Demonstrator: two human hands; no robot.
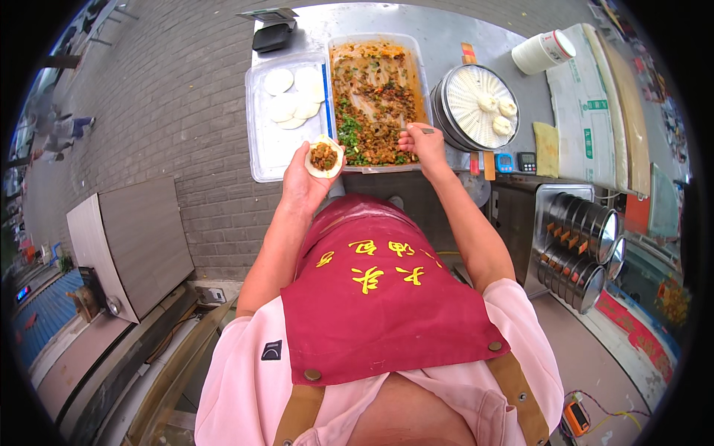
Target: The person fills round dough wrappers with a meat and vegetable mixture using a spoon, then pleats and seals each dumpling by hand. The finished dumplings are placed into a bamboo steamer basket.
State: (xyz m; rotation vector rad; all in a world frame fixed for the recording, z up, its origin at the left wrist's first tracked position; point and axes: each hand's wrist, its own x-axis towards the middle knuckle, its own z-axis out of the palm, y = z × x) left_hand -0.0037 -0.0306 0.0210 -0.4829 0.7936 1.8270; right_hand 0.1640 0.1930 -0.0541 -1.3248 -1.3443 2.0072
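On my left hand [301,175] rests a round dough wrapper [313,171] with a mound of chopped filling [324,157] at its middle. My right hand [425,146] grips a thin metal utensil [426,131] by its handle; its working end is down by the filling and hard to make out. Below that hand lies a clear plastic tub [419,72] of chopped filling, with green onion heaped at its near left. Beside the tub, a shallow plastic tray [262,142] holds several flat dough rounds [279,82].
Right of the tub stands a round steamer [457,103] with several filled buns [502,127] on its white mesh. Beyond are stacked paper cups [538,54], two small timers [505,162] and a folded yellow cloth [546,149]. More steamers [580,228] stand lower right. A black case [271,38] sits far left.
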